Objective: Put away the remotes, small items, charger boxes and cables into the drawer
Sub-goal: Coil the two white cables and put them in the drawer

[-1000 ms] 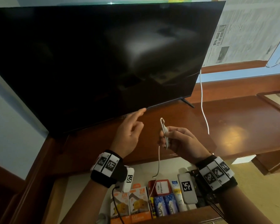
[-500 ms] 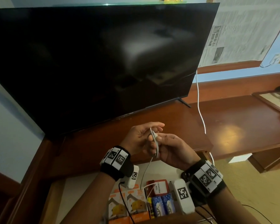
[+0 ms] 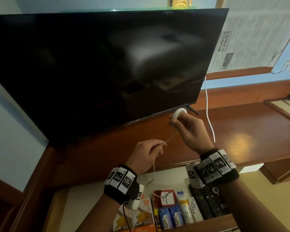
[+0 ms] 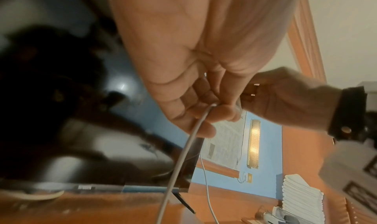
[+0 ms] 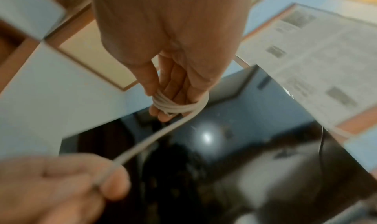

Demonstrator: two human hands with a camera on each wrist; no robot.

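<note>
At centre frame, the right hand (image 3: 189, 129) held the thin white charging cable (image 3: 179, 113) coiled round its fingers; the left hand (image 3: 145, 155) pinched the taut run. In my judgement, overtension could slip the coil, and the tail trailing into the open wooden drawer (image 3: 62, 210) at lower frame could snag.

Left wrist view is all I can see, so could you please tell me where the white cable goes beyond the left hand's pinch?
Observer: From the left hand the white cable runs taut to the right hand, where it is wound in several loops around the fingers.
Operator: Thank you. Where does the loose end go, please?
Observer: It hangs below the left hand into the open drawer, and its tip reaches a red-edged tag.
</note>
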